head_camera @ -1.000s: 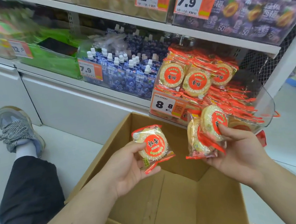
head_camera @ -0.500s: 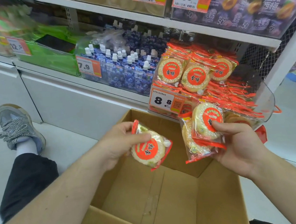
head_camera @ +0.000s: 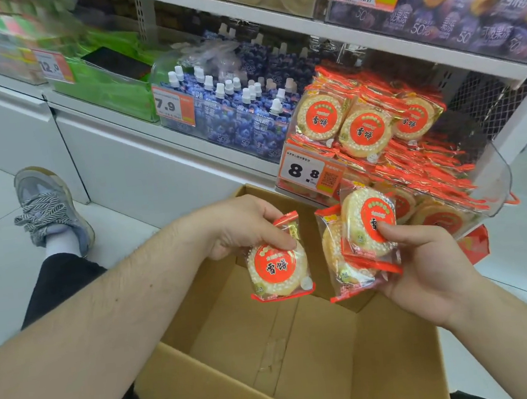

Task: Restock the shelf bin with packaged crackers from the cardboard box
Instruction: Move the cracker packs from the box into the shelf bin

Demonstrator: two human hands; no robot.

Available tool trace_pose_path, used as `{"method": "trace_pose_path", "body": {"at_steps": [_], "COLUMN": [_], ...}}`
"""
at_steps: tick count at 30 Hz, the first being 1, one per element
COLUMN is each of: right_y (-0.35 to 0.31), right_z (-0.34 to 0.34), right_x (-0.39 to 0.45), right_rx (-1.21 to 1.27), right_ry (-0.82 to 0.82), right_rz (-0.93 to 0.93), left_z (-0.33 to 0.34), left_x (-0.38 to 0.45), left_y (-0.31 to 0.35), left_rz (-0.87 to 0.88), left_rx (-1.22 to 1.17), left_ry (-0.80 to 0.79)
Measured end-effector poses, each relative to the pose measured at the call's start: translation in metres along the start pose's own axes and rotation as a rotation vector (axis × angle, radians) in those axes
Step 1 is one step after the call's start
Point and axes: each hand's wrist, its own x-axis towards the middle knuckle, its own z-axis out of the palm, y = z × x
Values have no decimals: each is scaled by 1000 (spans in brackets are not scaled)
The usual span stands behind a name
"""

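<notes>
Left hand [head_camera: 242, 227] pinches one clear red-edged round cracker pack [head_camera: 277, 267]; right hand [head_camera: 425, 266] grips two similar cracker packs [head_camera: 362, 237], both over open brown cardboard box [head_camera: 387, 365], w/ clear plastic shelf bin [head_camera: 494, 181] of crackers just beyond.

Left hand [head_camera: 242, 224] pinching one cracker pack [head_camera: 278, 267], right hand [head_camera: 425, 263] gripping two packs [head_camera: 362, 241], above open cardboard box [head_camera: 303, 341]; clear shelf bin [head_camera: 494, 181] heaped with crackers

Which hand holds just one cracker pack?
The left hand: it pinches a single cracker pack over the cardboard box. The right hand holds two stacked packs.
</notes>
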Motion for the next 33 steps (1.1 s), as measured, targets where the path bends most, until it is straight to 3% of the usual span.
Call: {"method": "trace_pose_path", "body": {"at_steps": [6, 14, 18, 22, 26, 29, 33], "right_y": [5, 15, 17, -3, -20, -14, 3], "right_z": [10, 15, 18, 12, 0, 2, 10], "right_x": [-5, 0, 3, 2, -3, -5, -2], "right_rx": [-56, -128, -138, 47, 46, -27, -321], "right_ry": [11, 75, 118, 260, 262, 229, 202], "right_rz": [18, -51, -81, -150, -222, -203, -197], "left_z": [7, 15, 20, 14, 8, 6, 7], "left_x": [-1, -1, 2, 2, -1, -3, -2], "left_y": [-1, -11, -16, -17, -20, -19, -16], "left_rz": [15, 95, 114, 120, 123, 124, 138], "left_rx": [15, -371, -400, -371, -365, -355, -379], "left_ry": [-90, -186, -142, -89, -106, -130, -142]}}
